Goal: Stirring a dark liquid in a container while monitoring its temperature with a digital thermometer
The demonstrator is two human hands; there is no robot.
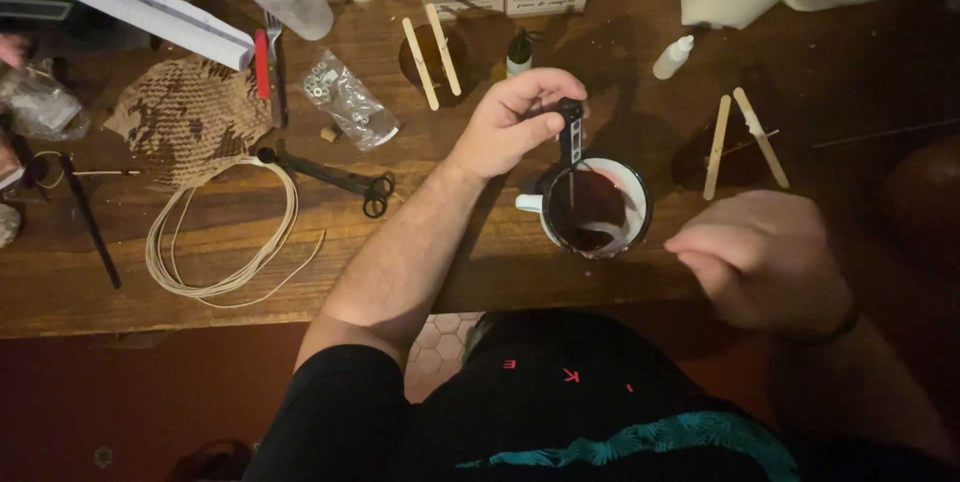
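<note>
A white mug point(597, 207) with a dark rim holds dark liquid and sits near the front edge of a wooden table point(480, 272). The left hand point(515, 122) hovers just above and left of it, fingers pinched on a black probe point(571, 132) whose thin stem dips into the liquid. The right hand point(765, 252) hangs loosely curled to the mug's right, past the table edge, holding nothing visible. Bare wood lies between mug and paired wooden sticks point(742, 142); scissors point(330, 177) and coiled cord point(225, 232) lie well left.
</note>
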